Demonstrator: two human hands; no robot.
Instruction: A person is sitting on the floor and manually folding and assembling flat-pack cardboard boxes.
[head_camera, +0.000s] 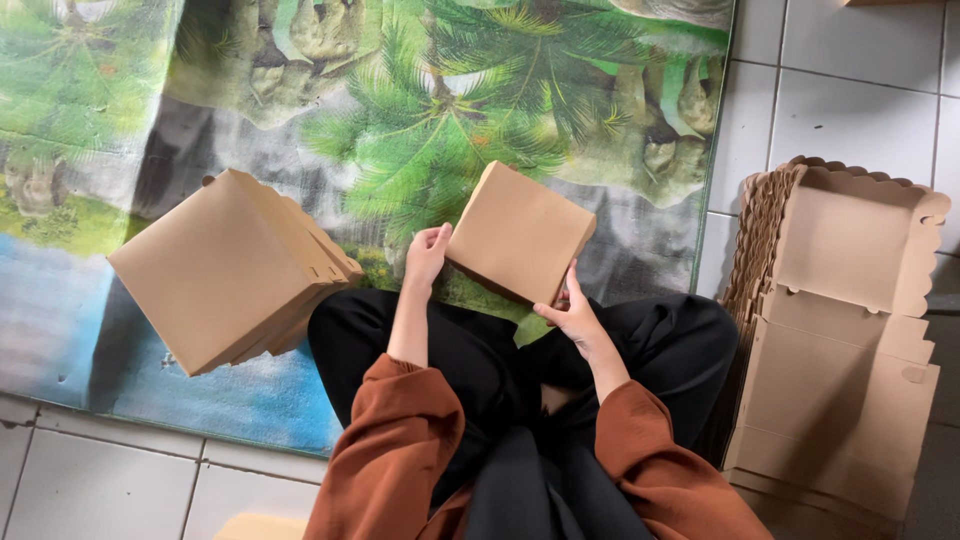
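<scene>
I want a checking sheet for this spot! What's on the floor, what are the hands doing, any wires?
Surface: printed palm-tree floor mat on white floor tiles.
Job's things: closed brown cardboard box, held over the lap.
Clutter: stack of folded brown boxes on the mat; pile of flat unfolded scallop-edged cardboard blanks on the tiles.
Hands: left hand and right hand grip the box's edges.
Cables: nothing seen.
Surroundings: black trousers, rust-brown sleeves.

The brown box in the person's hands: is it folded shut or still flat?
Folded shut. The brown box shows closed top and sides, held between left hand and right hand.
</scene>
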